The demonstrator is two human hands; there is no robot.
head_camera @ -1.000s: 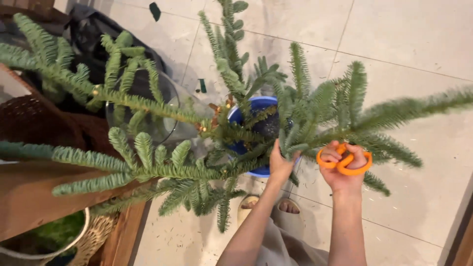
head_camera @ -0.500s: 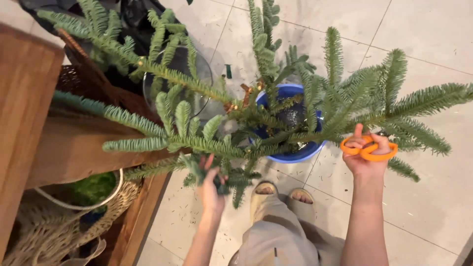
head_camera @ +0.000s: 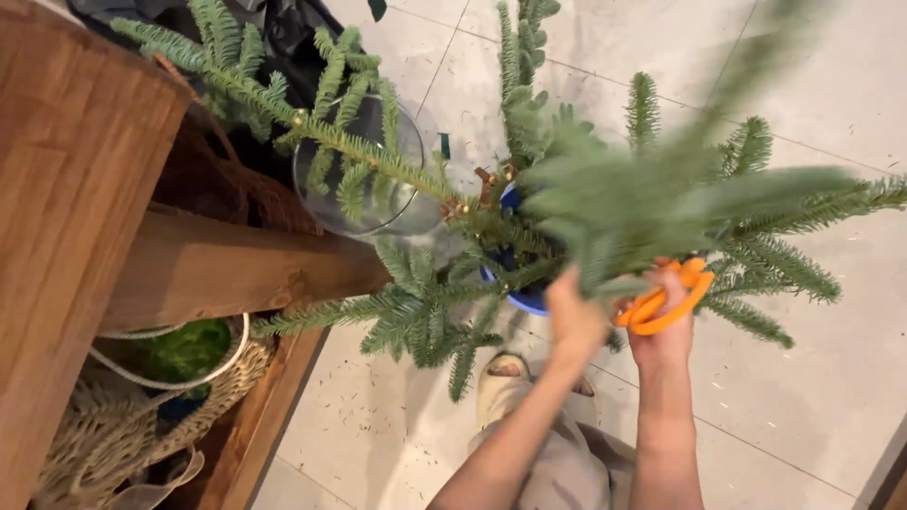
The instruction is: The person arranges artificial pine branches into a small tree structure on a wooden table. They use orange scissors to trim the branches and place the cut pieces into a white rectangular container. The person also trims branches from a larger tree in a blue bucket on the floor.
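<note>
The person stands on a pale tiled floor (head_camera: 803,397) and looks down over a small fir tree (head_camera: 529,227) whose green branches spread out in all directions from a blue pot (head_camera: 525,295) set on the floor. The right hand (head_camera: 663,326) is closed around the orange handles of a pair of scissors (head_camera: 661,300), fingers threaded through the loops; the blades are hidden among the needles, so whether they are open or shut cannot be told. The left hand (head_camera: 574,316) reaches up into the foliage just beside the scissors and is closed on a blurred branch (head_camera: 661,203) that sweeps up and to the right. The two hands sit close together, just above the rim of the pot, with both forearms rising from the bottom edge of the view.

Below the hands, the toe of a beige shoe (head_camera: 505,378) shows on the tiles, near the pot. Fine needle litter is scattered over the floor around it. Behind the tree, a clear glass vase (head_camera: 364,189) stands on the floor, partly crossed by a long branch. To the left is a wooden shelf unit (head_camera: 85,189); a dark woven basket (head_camera: 222,179) sits on its upper level, and a light wicker basket (head_camera: 132,416) holding something green sits lower down.
</note>
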